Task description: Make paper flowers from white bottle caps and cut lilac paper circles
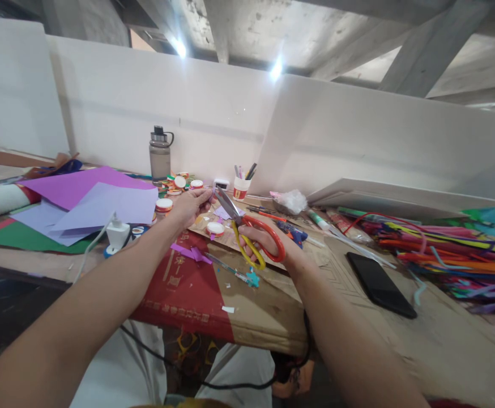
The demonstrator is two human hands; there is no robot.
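My right hand [254,235] grips a pair of scissors [229,205] with one red and one yellow handle loop. The blades point away and to the left, their tips close to my left fingertips. The thumb and fingers of my left hand [196,203] are pinched on a small piece of lilac paper [214,191], mostly hidden by the fingers. Below the hands lie purple paper strips [192,253], a pen [230,269] with a teal star-shaped end, and a round white-topped jar [215,229]. A lilac scrap [223,212] lies behind the scissors.
Purple and lilac sheets [103,207] lie at left beside a white plug adapter [118,232]. A water bottle [160,156] and a paper cup of pens [241,188] stand by the wall. At right are a black phone [381,284] and colourful pipe cleaners [451,255].
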